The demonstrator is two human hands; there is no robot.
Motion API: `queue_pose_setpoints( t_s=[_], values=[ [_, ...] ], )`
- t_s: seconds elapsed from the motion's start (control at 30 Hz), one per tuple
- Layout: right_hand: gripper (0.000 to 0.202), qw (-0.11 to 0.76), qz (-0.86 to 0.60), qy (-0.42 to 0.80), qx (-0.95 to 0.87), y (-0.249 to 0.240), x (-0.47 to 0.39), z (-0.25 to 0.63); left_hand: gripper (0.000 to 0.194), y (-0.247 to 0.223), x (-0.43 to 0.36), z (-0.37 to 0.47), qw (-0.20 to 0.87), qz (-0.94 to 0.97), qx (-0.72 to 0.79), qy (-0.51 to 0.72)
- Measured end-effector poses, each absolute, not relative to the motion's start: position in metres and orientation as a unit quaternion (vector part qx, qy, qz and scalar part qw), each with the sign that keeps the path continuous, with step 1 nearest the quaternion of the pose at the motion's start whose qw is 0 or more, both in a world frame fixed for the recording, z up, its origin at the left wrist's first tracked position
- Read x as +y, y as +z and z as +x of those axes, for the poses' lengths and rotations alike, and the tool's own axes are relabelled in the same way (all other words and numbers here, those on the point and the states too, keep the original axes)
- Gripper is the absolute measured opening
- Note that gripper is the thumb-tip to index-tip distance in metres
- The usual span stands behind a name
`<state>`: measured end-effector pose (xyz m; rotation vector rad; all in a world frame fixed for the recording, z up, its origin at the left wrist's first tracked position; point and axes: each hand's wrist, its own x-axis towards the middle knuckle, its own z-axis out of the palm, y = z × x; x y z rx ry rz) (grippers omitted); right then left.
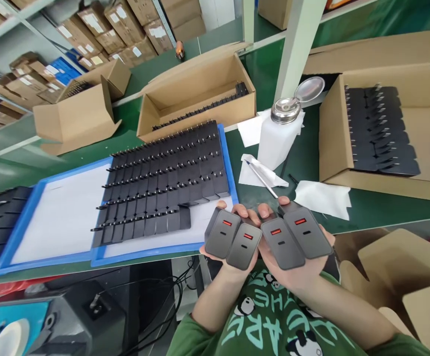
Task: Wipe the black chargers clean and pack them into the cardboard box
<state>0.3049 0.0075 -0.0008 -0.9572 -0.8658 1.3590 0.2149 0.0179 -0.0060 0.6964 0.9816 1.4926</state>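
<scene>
1. Left hand [236, 273]: fingers [241, 209] curled around the edges of two grey charger blocks [218, 242] side by side; closed on them, fingertips showing over the far ends.
2. Right hand [292, 278]: same hold, fingers bent over the far ends of a second pair of blocks [280, 253], closed on both.
3. All four blocks face up toward the head camera, each showing a red slot and a smaller dark slot. Hands together, just off the near edge of the green bench [368, 213].
4. Left of the hands: blue-rimmed tray [228, 157] bearing rows of black units [163, 185] with metal pins.
5. Beyond the hands: white pump bottle [274, 144], metal top, lid raised; pen [261, 178] lying across a white wipe [245, 174].
6. Right: open carton [332, 143] with more pinned black units [380, 129] inside.
7. Behind the tray: long open carton [200, 117], a row of dark pieces within.
</scene>
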Motion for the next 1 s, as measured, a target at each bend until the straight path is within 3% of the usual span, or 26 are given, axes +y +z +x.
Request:
queue_pose_setpoints(
  t_s=[0.13,0.3,0.47,0.57,0.63,0.7,0.73,0.87,1.0],
  values=[
    [0.068,0.583,-0.417,0.574,-0.396,0.003,0.009,0.304,0.082,-0.005,0.02,0.218,0.574,0.299,0.414,0.639],
    [0.055,0.641,-0.356,0.634,-0.246,0.004,0.012,0.3,0.092,-0.006,0.021,0.217,0.564,0.325,0.415,0.636],
    [0.049,0.615,-0.302,0.68,-0.259,0.012,0.016,0.337,0.078,-0.01,0.02,0.209,0.537,0.343,0.391,0.664],
    [0.05,0.62,-0.34,0.588,-0.393,0.028,0.013,0.404,0.073,-0.01,0.023,0.195,0.54,0.363,0.399,0.646],
    [0.048,0.631,-0.419,0.43,-0.491,0.044,0.011,0.463,0.076,-0.006,0.024,0.185,0.589,0.365,0.418,0.587],
    [0.048,0.564,-0.546,0.215,-0.581,0.061,0.017,0.526,0.086,0.001,0.024,0.179,0.606,0.359,0.457,0.542],
    [0.047,0.47,-0.622,0.135,-0.611,0.068,0.024,0.556,0.09,0.005,0.024,0.178,0.604,0.36,0.475,0.529],
    [0.039,0.318,-0.685,0.082,-0.651,0.076,0.08,0.639,0.092,0.014,0.026,0.187,0.597,0.365,0.497,0.513],
    [0.035,0.187,-0.655,0.102,-0.725,0.056,0.137,0.662,0.094,0.011,0.031,0.197,0.6,0.356,0.505,0.508]
  ],
)
